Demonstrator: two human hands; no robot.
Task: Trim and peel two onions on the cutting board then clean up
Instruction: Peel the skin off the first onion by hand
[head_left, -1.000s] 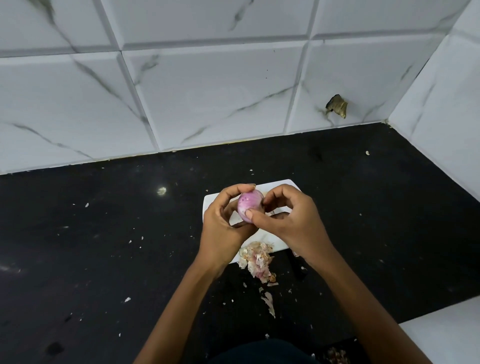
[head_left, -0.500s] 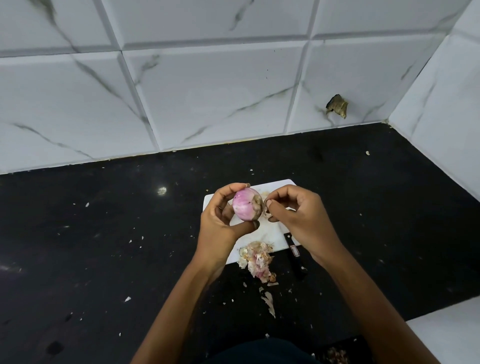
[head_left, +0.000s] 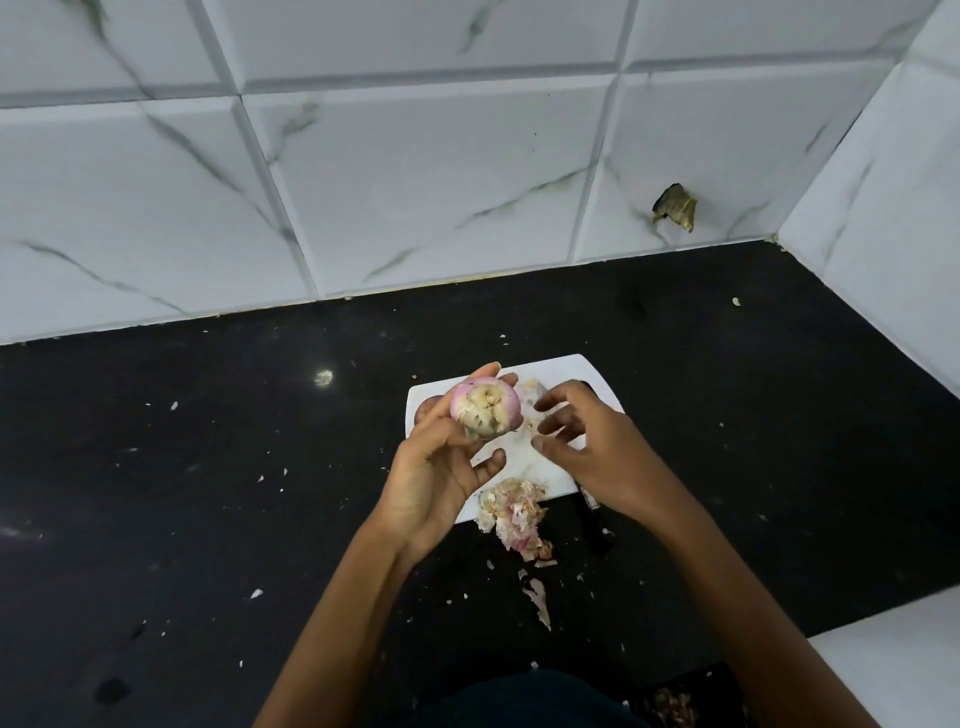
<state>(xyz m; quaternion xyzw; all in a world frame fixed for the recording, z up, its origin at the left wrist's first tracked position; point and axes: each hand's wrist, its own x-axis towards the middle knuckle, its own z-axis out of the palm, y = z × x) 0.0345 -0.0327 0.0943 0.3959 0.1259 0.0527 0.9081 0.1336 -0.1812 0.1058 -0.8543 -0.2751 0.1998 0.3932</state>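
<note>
My left hand (head_left: 434, 467) holds a small pink onion (head_left: 484, 408) above the white cutting board (head_left: 576, 374), its pale cut end turned toward me. My right hand (head_left: 587, 447) hovers just right of the onion with loosely curled fingers and holds nothing. A heap of onion skins (head_left: 514, 512) lies at the board's near edge. A knife with a dark handle (head_left: 592, 525) lies at the board's right side, mostly hidden under my right wrist. A second dark onion (head_left: 423, 410) peeks out behind my left fingers on the board.
The black countertop (head_left: 208, 493) is sprinkled with skin flecks. White marble-look tiles (head_left: 415, 182) close off the back and right side. A strip of peel (head_left: 537, 597) lies nearer me. A white surface (head_left: 904, 660) sits at the lower right.
My right hand has let go of the onion and drawn slightly right. My left hand has rotated the onion so its cut end faces me.
</note>
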